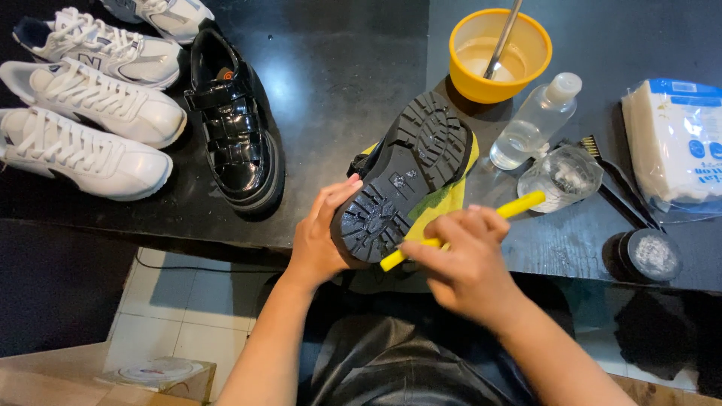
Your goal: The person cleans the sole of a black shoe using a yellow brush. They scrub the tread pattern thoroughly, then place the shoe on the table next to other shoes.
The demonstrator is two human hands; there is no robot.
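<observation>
While the black lug-soled shoe (pixel 402 180) lay sole-up at the near edge of the dark table (pixel 338 90), its long axis ran from near left to far right. The left hand (pixel 323 237) cupped the near end, fingers wrapped on the sole rim. The right hand (pixel 466 263), fingers pinched together on a yellow-handled brush (pixel 519 207), sat just right of that end. A yellow bowl (pixel 500 56) stood beyond; white trainers (pixel 83 113) were well apart, left.

Bare tabletop (pixel 338 83) lies between black shoe (pixel 233 120) and yellow bowl (pixel 499 53).
</observation>
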